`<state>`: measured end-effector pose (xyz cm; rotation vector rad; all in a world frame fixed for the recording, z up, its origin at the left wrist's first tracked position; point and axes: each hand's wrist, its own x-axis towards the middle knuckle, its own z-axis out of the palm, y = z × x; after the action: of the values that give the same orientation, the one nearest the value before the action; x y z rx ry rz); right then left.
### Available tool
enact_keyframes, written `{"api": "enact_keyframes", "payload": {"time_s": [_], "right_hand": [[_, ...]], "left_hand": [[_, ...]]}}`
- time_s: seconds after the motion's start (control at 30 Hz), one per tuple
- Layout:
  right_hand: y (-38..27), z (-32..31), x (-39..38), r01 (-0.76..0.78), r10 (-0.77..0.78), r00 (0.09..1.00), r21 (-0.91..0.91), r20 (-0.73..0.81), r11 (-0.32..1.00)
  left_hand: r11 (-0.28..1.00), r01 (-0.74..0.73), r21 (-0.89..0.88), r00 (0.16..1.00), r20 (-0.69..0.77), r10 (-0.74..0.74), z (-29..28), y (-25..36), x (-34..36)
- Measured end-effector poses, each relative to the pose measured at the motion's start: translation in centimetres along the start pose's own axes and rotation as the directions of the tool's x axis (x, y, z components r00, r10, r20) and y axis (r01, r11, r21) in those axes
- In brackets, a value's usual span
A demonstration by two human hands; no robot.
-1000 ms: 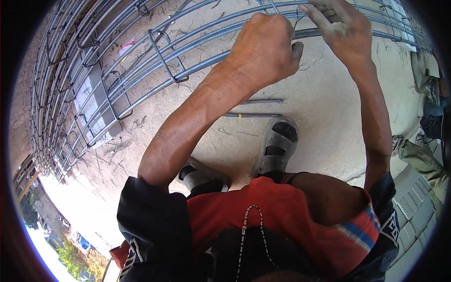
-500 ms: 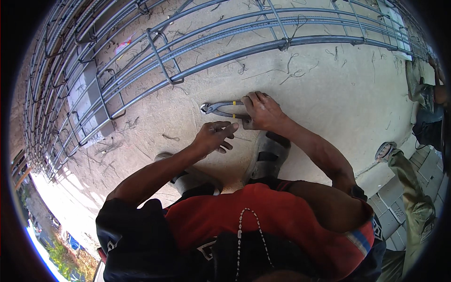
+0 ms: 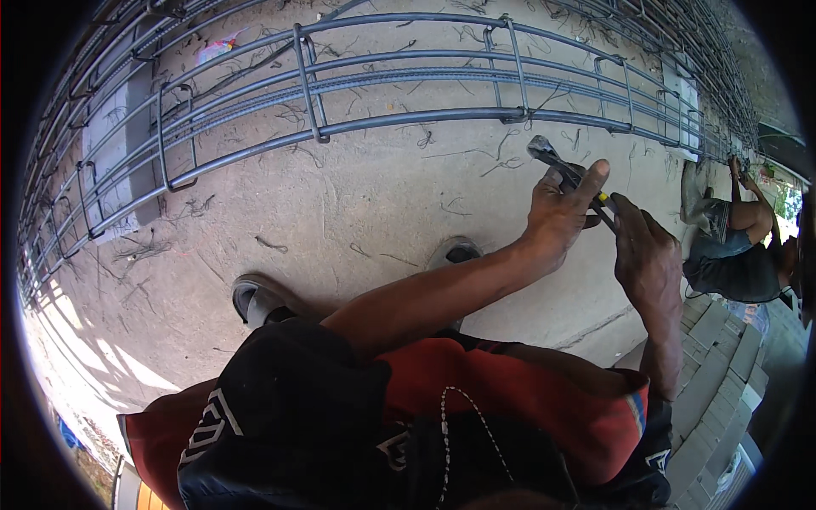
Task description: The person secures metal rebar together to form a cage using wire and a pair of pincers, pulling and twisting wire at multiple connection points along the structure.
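Note:
A pair of dark metal end-cutting pincers (image 3: pixel 542 150) with yellow bands on the handles is held up above the concrete floor, its head pointing to the far left. My right hand (image 3: pixel 648 255) grips the handle ends. Around the tool's middle, just behind the jaws, closes my left hand (image 3: pixel 557 211), with its thumb lying across the handles. Whether the jaws are apart is hard to make out. Beyond the tool lies a long rebar cage (image 3: pixel 399 121) with square stirrups.
Bits of tie wire (image 3: pixel 270 244) litter the concrete floor (image 3: pixel 365 204). More rebar cages stand at the left and far right, some on pale blocks (image 3: pixel 119 161). At the right, another person (image 3: pixel 739 229) crouches by the bars, near stacked grey pavers (image 3: pixel 710 374).
Both hands and the pincers have moved right. My left hand, apart from the tool earlier, is now around it. The pincers have turned from lying sideways to slanting away. The view has shifted right.

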<state>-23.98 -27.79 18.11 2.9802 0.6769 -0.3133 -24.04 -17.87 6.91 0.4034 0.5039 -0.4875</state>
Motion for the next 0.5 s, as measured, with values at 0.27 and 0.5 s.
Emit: {"api": "enact_keyframes", "payload": {"time_s": [0.27, 0.5], "right_hand": [[-2.0, -7.8, 6.6, 0.045, -0.005, 0.981, -0.203, 0.196, 0.978], [-2.3, -7.5, 9.2, 0.148, -0.084, 0.956, -0.214, 0.282, 0.966]], "left_hand": [[0.97, 0.166, -0.176, 0.972, 0.193, -0.132, 2.8, 3.4, 0.5], [0.98, 0.172, -0.101, 0.975, 0.156, -0.155, 0.6, 3.5, 1.0]]}}
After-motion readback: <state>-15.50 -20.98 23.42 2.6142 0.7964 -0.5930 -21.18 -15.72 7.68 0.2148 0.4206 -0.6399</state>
